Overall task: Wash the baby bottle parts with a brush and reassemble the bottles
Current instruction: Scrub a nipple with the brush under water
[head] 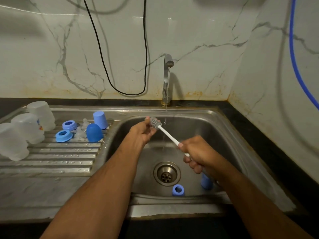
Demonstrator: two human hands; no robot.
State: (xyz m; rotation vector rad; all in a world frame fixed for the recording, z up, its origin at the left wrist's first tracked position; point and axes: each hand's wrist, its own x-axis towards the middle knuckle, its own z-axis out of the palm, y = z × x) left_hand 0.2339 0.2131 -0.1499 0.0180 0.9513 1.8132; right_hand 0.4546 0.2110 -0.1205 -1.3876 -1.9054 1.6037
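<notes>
Over the sink basin [229, 135], my right hand [196, 152] grips the white handle of a bottle brush [168, 134]. Its grey bristle head [155, 123] points up left, and my left hand [143, 131] pinches that head with its fingertips beside a thin stream of tap water. Three clear bottles [29, 126] stand upside down on the left drainboard. Beside them lie two blue collar rings [64, 135], two clear teats [81, 131] and two blue caps [94, 132]. In the basin lie a blue ring [178, 190] and a blue cap [206, 182], partly hidden by my right wrist.
The tap [167, 78] stands at the back of the sink and runs thinly. The drain [166, 173] sits mid-basin. A black cable [120, 90] and a blue hose [296, 66] hang on the marble wall. Black counter [259, 121] borders the sink on the right.
</notes>
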